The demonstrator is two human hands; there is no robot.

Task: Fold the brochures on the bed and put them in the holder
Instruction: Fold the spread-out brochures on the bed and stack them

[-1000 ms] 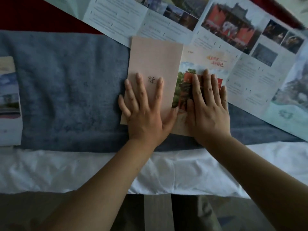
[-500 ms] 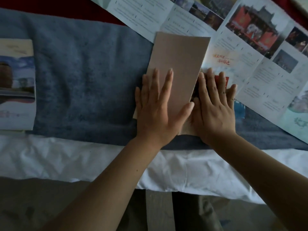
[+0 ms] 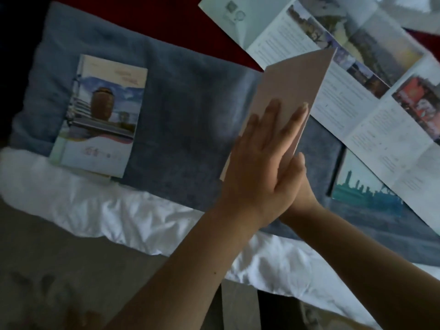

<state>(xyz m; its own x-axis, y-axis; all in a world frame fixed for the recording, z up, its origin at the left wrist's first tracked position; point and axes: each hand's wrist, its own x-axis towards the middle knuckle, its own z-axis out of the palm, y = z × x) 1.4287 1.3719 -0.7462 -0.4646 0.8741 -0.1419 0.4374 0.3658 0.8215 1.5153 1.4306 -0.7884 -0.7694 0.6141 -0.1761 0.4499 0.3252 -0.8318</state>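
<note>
A folded pink brochure (image 3: 292, 79) is lifted off the bed and tilted on edge. My left hand (image 3: 264, 160) lies flat against its near face with the fingers spread. My right hand (image 3: 298, 184) presses from behind and is mostly hidden by the left hand and the paper, so the brochure is clamped between the two palms. A large unfolded brochure (image 3: 357, 106) with text and photos lies spread at the upper right. A stack of folded brochures (image 3: 102, 115) with a brown tower on the cover rests at the left. No holder can be made out.
A blue-grey blanket (image 3: 181, 120) runs across the bed, with a white sheet (image 3: 100, 210) along its near edge and dark red cloth (image 3: 185, 22) behind. Another brochure (image 3: 364, 189) with a teal skyline lies to the right of my hands. The floor shows at the bottom.
The pink brochure was pressed flat on the blanket by both hands. It has since been closed and lifted upright between my palms. The view has swung left, bringing the folded stack further in.
</note>
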